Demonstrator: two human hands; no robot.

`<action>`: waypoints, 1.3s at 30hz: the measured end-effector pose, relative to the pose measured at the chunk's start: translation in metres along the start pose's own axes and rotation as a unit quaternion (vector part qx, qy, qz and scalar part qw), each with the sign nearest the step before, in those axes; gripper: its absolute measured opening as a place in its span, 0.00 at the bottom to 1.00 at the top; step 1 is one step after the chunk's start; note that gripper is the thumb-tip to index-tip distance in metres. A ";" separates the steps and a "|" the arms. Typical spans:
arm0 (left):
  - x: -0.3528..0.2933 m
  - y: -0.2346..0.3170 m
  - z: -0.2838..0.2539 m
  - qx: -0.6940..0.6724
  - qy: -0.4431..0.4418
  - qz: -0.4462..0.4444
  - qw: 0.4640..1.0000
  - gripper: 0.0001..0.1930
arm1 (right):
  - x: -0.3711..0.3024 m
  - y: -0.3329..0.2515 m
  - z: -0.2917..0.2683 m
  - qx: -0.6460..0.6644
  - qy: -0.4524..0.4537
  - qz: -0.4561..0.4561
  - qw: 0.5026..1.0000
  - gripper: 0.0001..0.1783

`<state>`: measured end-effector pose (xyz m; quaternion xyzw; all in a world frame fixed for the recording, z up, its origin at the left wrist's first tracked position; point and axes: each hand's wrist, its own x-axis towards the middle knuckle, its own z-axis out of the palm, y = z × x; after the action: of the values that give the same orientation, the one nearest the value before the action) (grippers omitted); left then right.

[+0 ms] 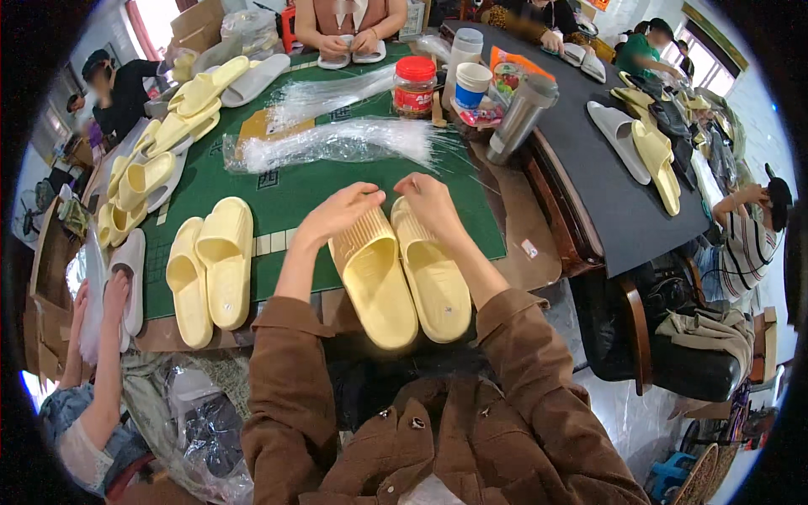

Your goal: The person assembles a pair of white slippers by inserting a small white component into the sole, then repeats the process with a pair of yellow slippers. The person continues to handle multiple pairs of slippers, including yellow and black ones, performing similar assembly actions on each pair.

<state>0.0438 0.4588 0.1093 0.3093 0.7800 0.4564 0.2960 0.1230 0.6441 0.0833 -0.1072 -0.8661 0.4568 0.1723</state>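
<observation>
Busy workroom all round, and on the green-covered tabletop (290,204) a yellow pair of slippers (377,290) lies right below the person's hands. Left hand (345,212) and right hand (429,206) are at the toe end, each nearest the slipper on its own side. Fingers on both are curled in; I can't tell whether the tips close fully or pinch anything thin. Both slippers run lengthwise away from the body, heels behind the hands at the near edge. Beyond the fingertips lies a bundle of clear strips (337,145); left of the left hand, past some open green, sits another yellow pair (225,282); bare green also opens off the right hand.
</observation>
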 end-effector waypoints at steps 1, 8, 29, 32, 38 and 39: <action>0.008 -0.003 0.002 0.005 0.020 -0.007 1.000 0.32 | 0.001 -0.001 0.000 0.014 -0.001 0.006 1.000 0.13; 0.040 -0.019 0.019 0.115 0.049 0.033 0.992 0.14 | 0.002 -0.002 0.000 -0.010 -0.017 0.005 1.000 0.13; 0.030 -0.031 0.029 -0.313 0.424 0.102 0.844 0.04 | 0.013 -0.017 0.006 0.017 -0.115 -0.050 0.992 0.14; 0.030 -0.038 0.029 -0.304 0.448 0.106 0.834 0.04 | 0.010 -0.011 -0.002 -0.068 -0.153 -0.058 0.984 0.12; 0.029 -0.021 0.040 0.036 0.518 0.202 0.830 0.05 | 0.002 -0.019 0.000 -0.066 -0.069 -0.060 0.994 0.08; 0.031 -0.017 0.044 0.131 0.522 0.239 0.808 0.05 | 0.002 -0.018 0.000 -0.076 -0.043 -0.092 0.992 0.08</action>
<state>0.0535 0.4990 0.0705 0.2371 0.7705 0.4993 -0.3174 0.1211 0.6348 0.0983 -0.0204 -0.9113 0.3758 0.1672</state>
